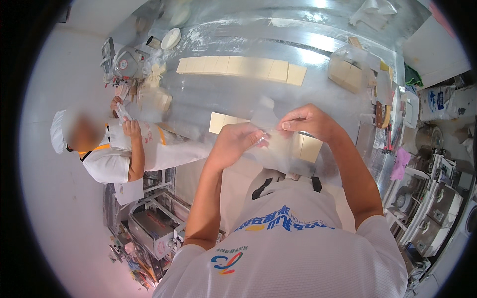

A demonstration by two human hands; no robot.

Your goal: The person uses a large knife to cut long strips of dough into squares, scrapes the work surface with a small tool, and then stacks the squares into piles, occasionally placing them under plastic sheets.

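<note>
Over the near edge of a metal table [198, 99], both of my hands pinch a thin, clear plastic bag [276, 155]. My left hand [236, 143] grips one side between thumb and fingers. The other side is caught by the fingertips of my right hand [309, 121]. The bag hangs limp between them; whether anything is inside, I cannot tell. Behind my left hand lie flat, pale dough sheets [222, 122], and more dough sheets [309, 147] lie beneath my right wrist. Farther back, a long row of pale rectangular dough sheets [236, 67] lies edge to edge.
At the left, a co-worker [114, 149] in white holds a plastic bag [122, 111]. A scale [128, 63], a white bowl [171, 38] and a bagged pale block [155, 99] stand near them. A clear-wrapped block [345, 75] sits at the right, beside metal shelving [422, 208].
</note>
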